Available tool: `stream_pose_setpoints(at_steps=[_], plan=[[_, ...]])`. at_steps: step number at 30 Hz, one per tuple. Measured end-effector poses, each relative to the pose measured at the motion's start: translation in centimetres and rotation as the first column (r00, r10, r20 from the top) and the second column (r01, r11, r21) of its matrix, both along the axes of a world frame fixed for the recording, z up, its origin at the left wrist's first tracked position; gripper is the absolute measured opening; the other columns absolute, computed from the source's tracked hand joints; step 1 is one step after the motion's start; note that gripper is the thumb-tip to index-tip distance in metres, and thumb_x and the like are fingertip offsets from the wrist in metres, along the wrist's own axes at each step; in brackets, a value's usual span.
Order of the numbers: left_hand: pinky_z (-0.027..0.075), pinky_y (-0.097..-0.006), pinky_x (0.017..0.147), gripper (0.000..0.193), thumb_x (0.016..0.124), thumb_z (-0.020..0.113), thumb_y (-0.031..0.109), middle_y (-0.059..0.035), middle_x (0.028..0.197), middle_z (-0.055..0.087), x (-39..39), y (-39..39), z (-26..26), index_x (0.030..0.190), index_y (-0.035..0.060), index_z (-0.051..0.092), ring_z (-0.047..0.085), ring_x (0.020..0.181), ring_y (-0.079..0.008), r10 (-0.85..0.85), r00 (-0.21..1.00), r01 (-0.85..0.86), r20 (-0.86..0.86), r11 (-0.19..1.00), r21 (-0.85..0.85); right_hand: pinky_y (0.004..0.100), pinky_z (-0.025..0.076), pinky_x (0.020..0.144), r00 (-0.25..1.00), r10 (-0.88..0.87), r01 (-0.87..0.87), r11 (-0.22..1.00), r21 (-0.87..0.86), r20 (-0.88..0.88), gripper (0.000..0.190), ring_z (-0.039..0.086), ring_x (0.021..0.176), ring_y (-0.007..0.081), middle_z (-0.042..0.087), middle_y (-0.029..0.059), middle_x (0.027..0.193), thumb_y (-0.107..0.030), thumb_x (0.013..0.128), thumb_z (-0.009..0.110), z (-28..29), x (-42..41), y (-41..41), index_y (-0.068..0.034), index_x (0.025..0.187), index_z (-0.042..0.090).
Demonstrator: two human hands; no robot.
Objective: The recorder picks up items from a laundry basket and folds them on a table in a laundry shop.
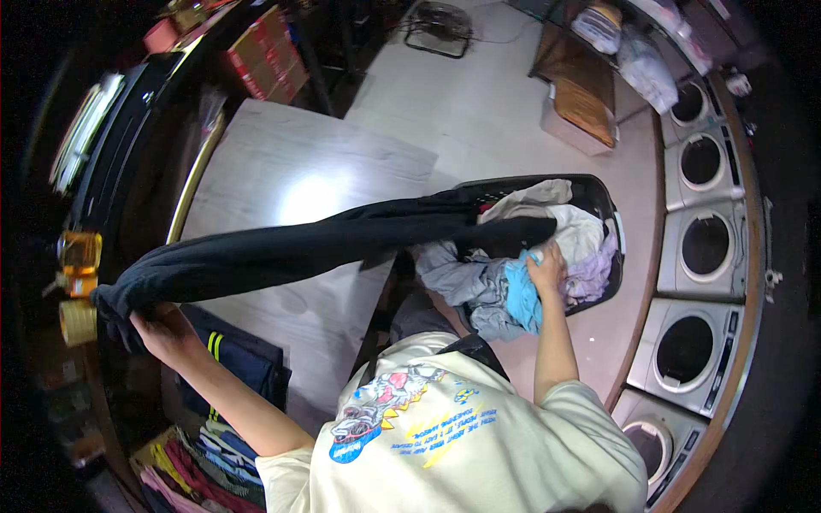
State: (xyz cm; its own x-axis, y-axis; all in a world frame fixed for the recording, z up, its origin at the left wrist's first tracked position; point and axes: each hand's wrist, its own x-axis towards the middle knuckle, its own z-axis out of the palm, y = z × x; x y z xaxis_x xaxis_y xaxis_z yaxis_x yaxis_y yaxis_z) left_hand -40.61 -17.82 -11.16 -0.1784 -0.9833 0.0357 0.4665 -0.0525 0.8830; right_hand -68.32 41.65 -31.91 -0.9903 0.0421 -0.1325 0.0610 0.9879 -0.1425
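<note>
A pair of black trousers stretches from my left hand across to a dark plastic laundry basket. My left hand grips the bunched end of the trousers at the far left. Their other end lies over the clothes in the basket. My right hand is down on a light blue garment, its fingers partly hidden and blurred. Grey clothing spills over the basket's near side. White cloth and a lilac garment lie inside on the right.
A pale table stands left of the basket, with folded dark clothes bearing yellow stripes at its near end. Folded coloured garments lie lower left. Front-loading machines line the right. A pink bin and a floor fan are farther off.
</note>
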Motion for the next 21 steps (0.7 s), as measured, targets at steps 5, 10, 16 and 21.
stream_pose_setpoints(at_steps=[5, 10, 16, 21], plan=[[0.046, -0.0308, 0.065, 0.015, 0.086, 0.057, 0.019, -0.0029, 0.079, 0.057, 6.5, -6.0, -8.9, 0.086, 0.0048, 0.057, 0.053, 0.069, -0.0174, 0.155, 0.979, -0.153, 0.13, 0.988, -0.025, 0.0605, 0.015, 0.105, 0.985, -0.058, 0.045, 0.996, 0.082, 0.165, 0.068, 0.03, 0.132, 0.0304, 0.033, 0.0147, 0.143, -0.022, 0.068, 0.068, 5.2, -0.8, -5.7, -0.005, 0.129, 0.043], [0.021, -0.0409, 0.109, 0.083, 0.071, 0.073, 0.023, -0.0213, 0.142, 0.032, -3.4, 8.9, -11.7, 0.138, -0.0009, 0.029, 0.027, 0.134, -0.0331, 0.05, 0.463, 0.494, 0.885, 0.815, -0.304, 0.0635, 0.008, 0.105, 0.964, 0.25, -0.225, 0.948, 0.224, -0.092, 0.068, 0.029, 0.132, 0.0308, 0.03, 0.0122, 0.144, -0.018, 0.064, 0.074, 6.3, -0.1, -9.9, -0.009, 0.124, 0.045], [0.015, -0.0551, 0.109, 0.039, 0.069, 0.071, 0.012, -0.0089, 0.119, 0.052, -6.4, 13.0, -16.3, 0.103, 0.0054, 0.052, 0.037, 0.128, -0.0293, 0.131, 0.177, 0.892, 0.976, 0.397, -0.215, 0.0477, 0.037, 0.094, 0.967, 0.182, -0.223, 0.943, -0.247, -0.179, 0.035, 0.056, 0.096, 0.0393, 0.061, 0.0202, 0.092, -0.005, 0.062, 0.051, 1.8, -6.2, -8.0, -0.005, 0.096, 0.057], [0.046, -0.0374, 0.068, 0.022, 0.076, 0.062, -0.001, -0.0156, 0.082, 0.056, -8.6, 6.7, -9.0, 0.095, 0.0033, 0.052, 0.058, 0.077, -0.0321, 0.112, 0.555, 0.627, 0.825, 0.595, -0.503, 0.044, 0.044, 0.077, 0.843, 0.147, -0.411, 0.797, -0.442, -0.517, 0.019, 0.058, 0.088, 0.0384, 0.061, 0.02, 0.083, 0.001, 0.071, 0.052, 14.4, -8.1, -13.9, -0.001, 0.09, 0.053]])
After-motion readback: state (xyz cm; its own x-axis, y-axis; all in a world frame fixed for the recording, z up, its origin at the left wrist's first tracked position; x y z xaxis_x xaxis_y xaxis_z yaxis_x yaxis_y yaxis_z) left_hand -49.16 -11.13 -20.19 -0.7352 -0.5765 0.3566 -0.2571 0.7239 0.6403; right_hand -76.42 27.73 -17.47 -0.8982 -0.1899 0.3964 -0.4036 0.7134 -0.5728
